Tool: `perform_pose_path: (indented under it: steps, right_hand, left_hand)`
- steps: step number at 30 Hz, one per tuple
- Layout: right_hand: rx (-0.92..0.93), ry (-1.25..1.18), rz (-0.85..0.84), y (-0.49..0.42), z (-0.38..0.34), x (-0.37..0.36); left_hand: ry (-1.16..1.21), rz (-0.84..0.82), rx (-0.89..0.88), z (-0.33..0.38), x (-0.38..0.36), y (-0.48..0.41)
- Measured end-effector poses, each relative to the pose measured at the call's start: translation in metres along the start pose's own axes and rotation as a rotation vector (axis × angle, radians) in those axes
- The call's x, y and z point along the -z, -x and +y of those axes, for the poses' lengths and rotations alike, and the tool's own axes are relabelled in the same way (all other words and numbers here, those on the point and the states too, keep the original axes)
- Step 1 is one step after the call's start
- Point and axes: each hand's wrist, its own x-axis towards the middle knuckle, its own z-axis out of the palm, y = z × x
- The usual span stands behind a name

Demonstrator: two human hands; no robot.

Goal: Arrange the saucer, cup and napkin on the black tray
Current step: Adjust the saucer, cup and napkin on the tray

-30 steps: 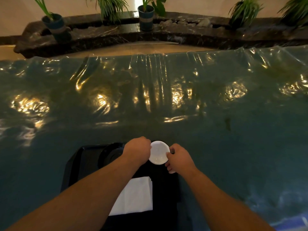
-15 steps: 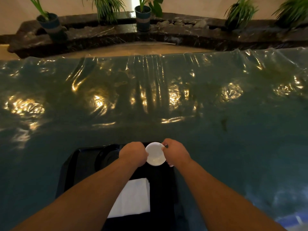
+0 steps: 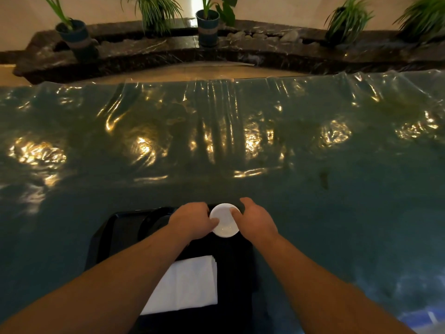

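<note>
A black tray [image 3: 112,237] lies on the table's near edge. At its far right end sits a small white round cup [image 3: 225,226], seen from above. My left hand [image 3: 192,221] grips its left rim and my right hand [image 3: 257,220] its right rim, both thumbs on the edge. A dark round saucer [image 3: 154,221] rests on the tray just left of my left hand, partly hidden by my wrist. A folded white napkin [image 3: 190,285] lies flat on the tray's near part, between my forearms; my left arm covers its left edge.
The table carries a dark teal cloth under wrinkled shiny plastic [image 3: 216,141]. Beyond its far edge runs a dark stone ledge [image 3: 149,51] with several potted plants [image 3: 207,22].
Both hands have closed in around the white cup, and my right thumb now lies over its rim. The cup, napkin and tray stay where they were.
</note>
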Motion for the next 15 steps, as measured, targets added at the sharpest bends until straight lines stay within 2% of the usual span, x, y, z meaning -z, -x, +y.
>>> perform_pose_path:
  steps: [2, 8, 15]
  right_hand:
    - [-0.027, -0.059, 0.002, 0.008, 0.005, -0.004]
    - [-0.111, -0.360, -0.121, 0.009, 0.010, -0.011]
    - [-0.095, -0.280, -0.165, -0.009, 0.006, -0.001]
  left_hand:
    - [0.032, 0.051, -0.007, 0.003, 0.005, -0.003]
    - [0.015, -0.046, -0.023, 0.002, -0.002, -0.011]
    - [0.070, -0.004, 0.031, 0.001, -0.013, -0.010]
